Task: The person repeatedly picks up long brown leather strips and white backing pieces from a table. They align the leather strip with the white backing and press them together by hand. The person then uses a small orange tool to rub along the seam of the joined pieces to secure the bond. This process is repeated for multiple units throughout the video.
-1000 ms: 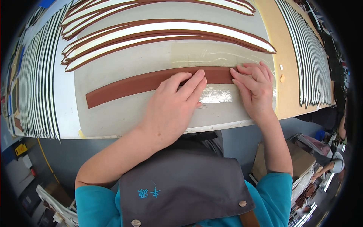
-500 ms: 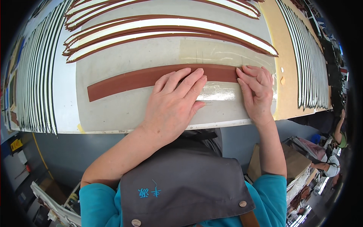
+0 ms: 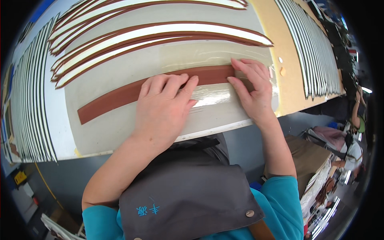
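A long brown strip point(image 3: 116, 98) lies flat across a grey work mat point(image 3: 100, 132) on the bench. My left hand point(image 3: 164, 106) presses flat on the strip's middle, fingers spread and pointing right. My right hand point(image 3: 252, 90) rests flat on the strip's right end, fingertips pushing down on it. A shiny clear film point(image 3: 212, 96) shows on the mat between the two hands. Neither hand grips anything.
Several curved brown-and-white strips point(image 3: 160, 34) are laid out behind the brown strip. Rows of thin black-and-white strips line the left point(image 3: 28, 104) and right point(image 3: 312, 48) sides. A tan board point(image 3: 288, 68) lies at the right. Another person point(image 3: 356, 116) stands at the far right.
The view has shifted slightly. Both hands stay flat on the brown strip, with the left hand sliding a little along it.
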Motion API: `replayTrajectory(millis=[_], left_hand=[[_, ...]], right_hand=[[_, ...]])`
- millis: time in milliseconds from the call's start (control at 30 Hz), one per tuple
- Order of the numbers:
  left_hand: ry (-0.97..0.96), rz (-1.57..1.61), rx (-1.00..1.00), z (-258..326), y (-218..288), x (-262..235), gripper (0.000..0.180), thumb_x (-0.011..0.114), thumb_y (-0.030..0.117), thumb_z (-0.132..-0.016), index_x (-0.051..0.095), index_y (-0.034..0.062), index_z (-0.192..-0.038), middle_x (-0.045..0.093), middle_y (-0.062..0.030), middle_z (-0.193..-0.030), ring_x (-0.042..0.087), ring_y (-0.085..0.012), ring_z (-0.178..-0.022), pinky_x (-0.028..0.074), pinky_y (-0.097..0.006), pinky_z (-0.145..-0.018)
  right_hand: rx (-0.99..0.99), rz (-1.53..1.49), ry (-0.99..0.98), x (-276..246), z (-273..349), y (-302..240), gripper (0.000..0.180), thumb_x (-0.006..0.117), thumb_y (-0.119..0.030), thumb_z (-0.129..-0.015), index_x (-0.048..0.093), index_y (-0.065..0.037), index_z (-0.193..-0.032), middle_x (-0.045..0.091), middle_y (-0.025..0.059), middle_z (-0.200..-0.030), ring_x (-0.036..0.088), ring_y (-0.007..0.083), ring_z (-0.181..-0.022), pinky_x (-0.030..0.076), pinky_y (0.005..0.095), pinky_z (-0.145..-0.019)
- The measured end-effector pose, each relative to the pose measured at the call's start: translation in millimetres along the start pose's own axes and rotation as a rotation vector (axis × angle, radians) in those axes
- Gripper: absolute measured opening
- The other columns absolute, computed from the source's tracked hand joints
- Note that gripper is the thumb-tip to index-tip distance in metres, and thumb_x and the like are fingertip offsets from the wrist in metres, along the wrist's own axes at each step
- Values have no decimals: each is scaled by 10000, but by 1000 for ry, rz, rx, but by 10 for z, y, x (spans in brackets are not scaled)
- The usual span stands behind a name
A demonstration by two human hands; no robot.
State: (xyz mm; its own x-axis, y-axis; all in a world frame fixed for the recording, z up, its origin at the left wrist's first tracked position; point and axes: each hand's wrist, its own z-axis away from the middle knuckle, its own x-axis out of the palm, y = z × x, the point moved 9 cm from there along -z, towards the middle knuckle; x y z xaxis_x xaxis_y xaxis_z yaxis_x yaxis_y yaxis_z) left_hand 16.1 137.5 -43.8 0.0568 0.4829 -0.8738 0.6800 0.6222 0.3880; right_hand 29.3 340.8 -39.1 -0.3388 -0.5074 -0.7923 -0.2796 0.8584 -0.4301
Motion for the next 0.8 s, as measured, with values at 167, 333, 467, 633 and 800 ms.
replayTrajectory(millis=[167, 333, 467, 633, 800], left_hand=[[-21, -25, -6, -106, 39, 23, 398, 737, 148, -924, 731, 127, -1321, 639, -62, -1230, 571, -286, -1112, 468, -438, -979], [9, -35, -4, -120, 19, 28, 367, 717, 100, -923, 746, 131, -1288, 649, -43, -1305, 575, -282, -1138, 466, -433, -977], [12, -32, -6, -136, -6, 37, 364, 707, 58, -905, 762, 134, -1256, 679, -16, -1307, 588, -281, -1123, 472, -426, -968], [70, 5, 44, -114, -107, 27, 363, 710, 38, -848, 785, 127, -1191, 707, 8, -1264, 603, -260, -1091, 499, -411, -943], [83, 61, 83, -114, -131, -54, 297, 737, 24, -868, 793, 84, -1154, 755, -26, -1189, 649, -270, -1037, 559, -385, -883]], right_hand=[[61, -20, 60, -58, 12, 44, 479, 863, -119, -812, 729, -87, -1271, 721, 83, -1212, 607, 329, -1254, 458, 447, -1057], [54, -9, 32, -22, 52, 89, 321, 863, -150, -818, 799, -93, -1127, 705, 79, -1264, 583, 350, -1299, 445, 464, -1074], [6, 87, 25, -16, 39, 14, 246, 851, -160, -830, 819, -91, -1064, 710, 72, -1280, 577, 344, -1326, 436, 484, -1077], [-53, 173, 7, -20, -16, -116, 216, 834, -151, -846, 822, -78, -1049, 729, 75, -1288, 587, 336, -1341, 431, 483, -1074], [-42, 194, 8, -24, 25, -78, 219, 823, -146, -863, 826, -68, -1068, 734, 74, -1310, 593, 338, -1340, 427, 478, -1077]])
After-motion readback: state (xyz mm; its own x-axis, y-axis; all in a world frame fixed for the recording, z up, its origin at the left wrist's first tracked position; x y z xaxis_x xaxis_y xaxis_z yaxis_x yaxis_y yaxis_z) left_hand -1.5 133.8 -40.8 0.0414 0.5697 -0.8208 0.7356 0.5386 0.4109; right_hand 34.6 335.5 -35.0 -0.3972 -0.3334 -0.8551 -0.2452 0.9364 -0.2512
